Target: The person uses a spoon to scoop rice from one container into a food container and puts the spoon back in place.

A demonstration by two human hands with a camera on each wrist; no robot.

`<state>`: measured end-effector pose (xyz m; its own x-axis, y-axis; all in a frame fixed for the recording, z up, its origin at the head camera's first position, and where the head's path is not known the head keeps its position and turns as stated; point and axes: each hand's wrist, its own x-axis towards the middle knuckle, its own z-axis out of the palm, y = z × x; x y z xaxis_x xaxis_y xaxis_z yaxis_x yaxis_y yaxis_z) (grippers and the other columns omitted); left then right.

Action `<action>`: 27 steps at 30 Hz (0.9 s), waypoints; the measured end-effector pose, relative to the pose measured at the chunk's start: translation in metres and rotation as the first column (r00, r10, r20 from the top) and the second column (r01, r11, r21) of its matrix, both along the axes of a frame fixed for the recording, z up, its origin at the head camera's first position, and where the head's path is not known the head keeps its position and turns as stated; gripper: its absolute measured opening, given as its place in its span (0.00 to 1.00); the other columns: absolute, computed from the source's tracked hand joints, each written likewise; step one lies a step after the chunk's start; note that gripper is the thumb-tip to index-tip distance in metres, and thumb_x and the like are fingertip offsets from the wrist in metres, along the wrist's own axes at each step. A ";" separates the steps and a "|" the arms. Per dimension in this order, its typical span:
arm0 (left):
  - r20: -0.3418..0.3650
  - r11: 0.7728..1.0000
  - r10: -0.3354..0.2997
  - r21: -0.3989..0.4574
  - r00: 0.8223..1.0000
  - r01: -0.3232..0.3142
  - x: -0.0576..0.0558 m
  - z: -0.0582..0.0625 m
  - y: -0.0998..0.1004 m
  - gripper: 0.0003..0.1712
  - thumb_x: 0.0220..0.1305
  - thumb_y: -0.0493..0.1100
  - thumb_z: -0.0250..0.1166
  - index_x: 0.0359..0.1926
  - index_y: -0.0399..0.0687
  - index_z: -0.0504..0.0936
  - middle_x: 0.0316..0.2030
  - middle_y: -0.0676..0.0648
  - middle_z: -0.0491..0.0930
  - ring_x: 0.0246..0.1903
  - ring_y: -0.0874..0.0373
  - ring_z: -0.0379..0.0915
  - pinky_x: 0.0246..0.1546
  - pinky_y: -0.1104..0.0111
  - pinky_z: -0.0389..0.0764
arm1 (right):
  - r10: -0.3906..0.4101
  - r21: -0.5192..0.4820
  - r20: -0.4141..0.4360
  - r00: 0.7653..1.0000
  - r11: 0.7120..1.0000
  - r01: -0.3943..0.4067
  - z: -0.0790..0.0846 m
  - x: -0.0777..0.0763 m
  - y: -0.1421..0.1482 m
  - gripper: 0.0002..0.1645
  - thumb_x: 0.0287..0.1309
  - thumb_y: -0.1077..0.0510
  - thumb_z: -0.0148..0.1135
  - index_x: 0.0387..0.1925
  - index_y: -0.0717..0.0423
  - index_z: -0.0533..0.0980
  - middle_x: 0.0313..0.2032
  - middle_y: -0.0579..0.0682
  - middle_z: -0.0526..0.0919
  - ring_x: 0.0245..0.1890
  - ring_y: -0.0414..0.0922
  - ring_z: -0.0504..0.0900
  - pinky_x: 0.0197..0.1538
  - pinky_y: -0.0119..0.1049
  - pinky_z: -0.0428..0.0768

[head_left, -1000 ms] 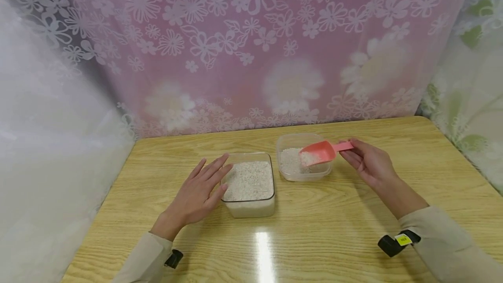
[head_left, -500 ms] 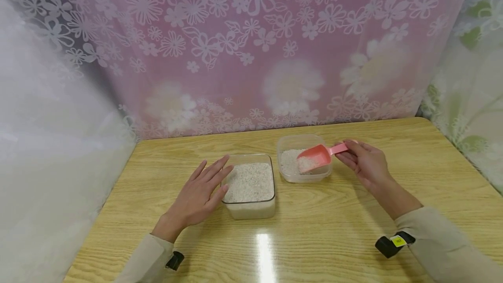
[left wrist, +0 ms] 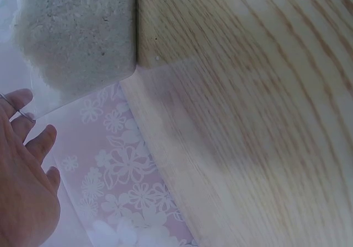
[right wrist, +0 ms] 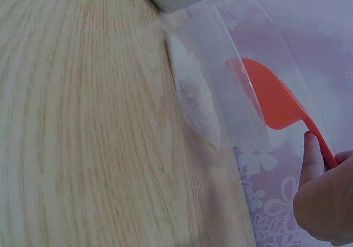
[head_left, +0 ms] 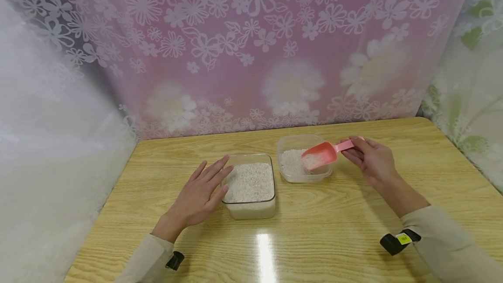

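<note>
My right hand pinches the handle of a pink scoop, which tilts down to the left over a clear plastic container. Some rice grains lie in the scoop's mouth, and a heap of white rice covers the left part of that container. In the right wrist view the scoop reaches in over the container's rim. My left hand has its fingers spread and rests at the left rim of a larger clear box, which is filled high with rice.
Both containers stand side by side on a wood-grain table, the box slightly nearer. A pink flowered curtain hangs behind the far edge, with pale sheets at left and right. Black straps circle both wrists.
The right hand with the scoop dips slightly down and left, then comes back up to the right. Fewer grains lie in the scoop now. The left hand keeps its place at the box.
</note>
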<state>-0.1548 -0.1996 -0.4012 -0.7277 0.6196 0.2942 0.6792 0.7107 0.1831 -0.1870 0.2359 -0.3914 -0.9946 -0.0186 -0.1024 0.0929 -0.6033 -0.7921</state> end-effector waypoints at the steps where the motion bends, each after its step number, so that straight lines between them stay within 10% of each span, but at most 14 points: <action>1: 0.001 1.000 -0.001 0.002 1.000 0.001 0.000 0.000 0.000 0.30 0.75 0.55 0.41 0.72 0.52 0.60 0.74 0.51 0.48 0.71 0.59 0.44 0.71 0.55 0.40 | -0.001 0.002 -0.003 1.000 1.000 0.001 0.000 0.000 0.001 0.08 0.64 0.62 0.58 0.41 0.62 0.79 0.39 0.56 0.86 0.38 0.47 0.86 0.45 0.37 0.81; 27: -0.001 1.000 -0.004 0.004 1.000 0.004 0.000 0.000 0.000 0.30 0.76 0.55 0.41 0.72 0.51 0.60 0.74 0.51 0.48 0.71 0.59 0.45 0.71 0.54 0.41 | -0.043 0.036 -0.069 0.997 0.998 0.046 0.015 0.002 0.013 0.09 0.61 0.64 0.61 0.42 0.64 0.80 0.39 0.59 0.85 0.39 0.49 0.85 0.44 0.38 0.81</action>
<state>-0.1547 -0.1998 -0.4008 -0.7250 0.6213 0.2974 0.6821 0.7074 0.1852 -0.1853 0.2491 -0.3768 -0.9990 0.0282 -0.0344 0.0119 -0.5756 -0.8177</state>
